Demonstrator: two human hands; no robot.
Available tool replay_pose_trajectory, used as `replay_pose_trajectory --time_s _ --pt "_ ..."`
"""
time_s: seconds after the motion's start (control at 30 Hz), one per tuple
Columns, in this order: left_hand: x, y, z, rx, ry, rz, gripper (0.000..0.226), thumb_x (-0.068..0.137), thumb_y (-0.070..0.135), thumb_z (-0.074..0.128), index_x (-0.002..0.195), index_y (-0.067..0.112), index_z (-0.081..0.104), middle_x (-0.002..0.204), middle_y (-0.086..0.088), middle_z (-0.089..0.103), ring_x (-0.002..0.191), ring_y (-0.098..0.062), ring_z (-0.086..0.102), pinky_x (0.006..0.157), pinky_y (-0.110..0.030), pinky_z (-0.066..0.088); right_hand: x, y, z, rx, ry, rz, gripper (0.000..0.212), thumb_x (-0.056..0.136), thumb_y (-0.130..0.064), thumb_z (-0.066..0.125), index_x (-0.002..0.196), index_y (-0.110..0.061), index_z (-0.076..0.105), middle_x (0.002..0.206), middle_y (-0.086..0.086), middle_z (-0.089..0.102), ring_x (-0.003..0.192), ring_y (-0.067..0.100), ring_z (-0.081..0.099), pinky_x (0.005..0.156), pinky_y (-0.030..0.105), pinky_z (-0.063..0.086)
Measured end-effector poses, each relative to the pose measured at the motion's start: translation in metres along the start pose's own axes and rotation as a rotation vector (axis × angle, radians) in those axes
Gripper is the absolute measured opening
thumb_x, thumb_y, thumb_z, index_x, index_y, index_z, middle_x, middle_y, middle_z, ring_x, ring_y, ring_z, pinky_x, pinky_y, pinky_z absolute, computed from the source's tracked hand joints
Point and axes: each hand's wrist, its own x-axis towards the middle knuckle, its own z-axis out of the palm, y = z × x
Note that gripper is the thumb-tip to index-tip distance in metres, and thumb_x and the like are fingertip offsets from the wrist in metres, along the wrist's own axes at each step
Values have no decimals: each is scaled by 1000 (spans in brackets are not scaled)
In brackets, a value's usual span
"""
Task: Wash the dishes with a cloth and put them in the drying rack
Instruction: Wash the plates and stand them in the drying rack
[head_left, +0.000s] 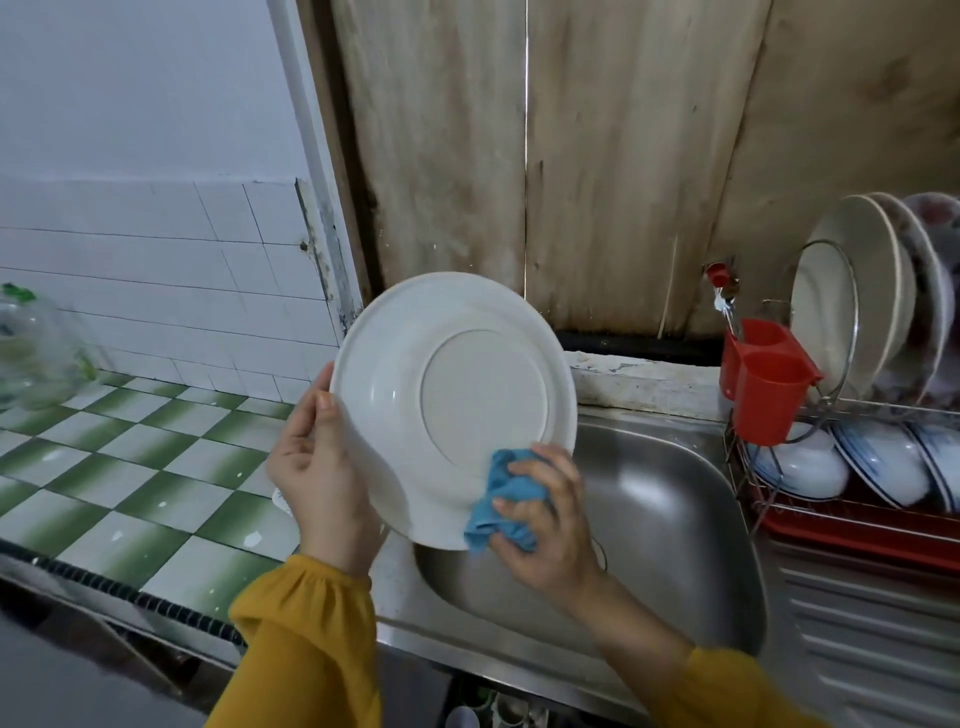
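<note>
white plate (457, 400): held tilted above steel sink (670, 499), underside shown, rim gripped by left hand (317, 467). blue cloth (501, 499): clutched by right hand (545, 519), pressed against plate's lower edge. drying rack (852, 499): right of sink, stocked.

Mustard-yellow sleeves; left sleeve (301, 639) puffs above a gathered cuff; right sleeve (737, 691) stops short of the wrist; left hand (317, 467) and right hand (545, 525) bare.

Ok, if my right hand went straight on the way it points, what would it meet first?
The right hand points up and left: first the blue cloth it grips, then, right behind it, probably the underside of the white plate.
</note>
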Motion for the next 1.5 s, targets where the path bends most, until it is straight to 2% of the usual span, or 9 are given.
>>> replay_pose_trajectory --time_s 0.17,0.27,0.5,0.73,0.97,1.2,1.27,1.4,1.5 --pt "7 13 -2 24 -78 48 23 100 9 48 118 11 62 92 16 74 88 -2 68 81 -24 57 14 32 -11 200 193 468 16 86 -17 54 100 -13 49 120 15 42 116 24 46 97 45 46" --pt "-1 13 -3 51 -181 47 26 99 7 49 120 8 63 92 15 75 86 -3 68 79 -24 58 45 51 -23 188 237 638 18 82 -19 46 97 -10 51 113 11 43 111 10 43 97 18 38" --pt "-36 3 9 212 -414 150 19 90 19 58 100 29 72 84 16 74 75 1 66 67 -14 52 107 27 -29 116 115 536 29 83 -24 45 90 1 57 117 9 47 113 23 45 99 22 33" --pt "-28 -2 16 197 -247 155 26 95 15 59 97 37 74 64 13 69 60 -9 59 58 -23 50 52 -30 -5 176 19 243 23 97 -31 48 113 -15 48 139 10 38 134 28 37 112 43 31" --pt "-30 5 14 174 -288 172 24 96 10 57 104 27 71 82 14 74 71 -3 66 66 -16 52 62 16 -11 287 245 890 54 95 -24 44 140 -46 26 151 -39 14 149 7 -9 122 51 7" --pt "-34 1 14 123 -179 165 25 98 6 53 103 26 68 71 17 72 65 0 64 63 -15 53 49 -27 -7 238 -72 368 57 100 -30 42 153 -24 24 163 -6 15 151 27 0 122 49 5" --pt "-29 7 12 107 -195 169 27 98 3 50 106 24 65 75 21 72 70 4 65 67 -13 52 34 -13 -6 243 -36 458 54 97 -28 44 150 -28 30 161 0 21 151 26 8 122 47 13" --pt "-32 5 7 163 -303 166 18 93 13 58 103 25 68 80 18 74 73 3 65 68 -14 52 74 21 -13 420 305 1068 44 100 -12 44 138 -33 43 156 0 34 148 18 21 120 46 21" --pt "-42 -3 9 207 -353 167 20 89 21 55 102 26 70 84 16 75 77 0 68 69 -16 53 114 15 -18 347 237 964 45 98 -8 49 141 -22 46 155 -8 32 150 12 10 118 22 13"
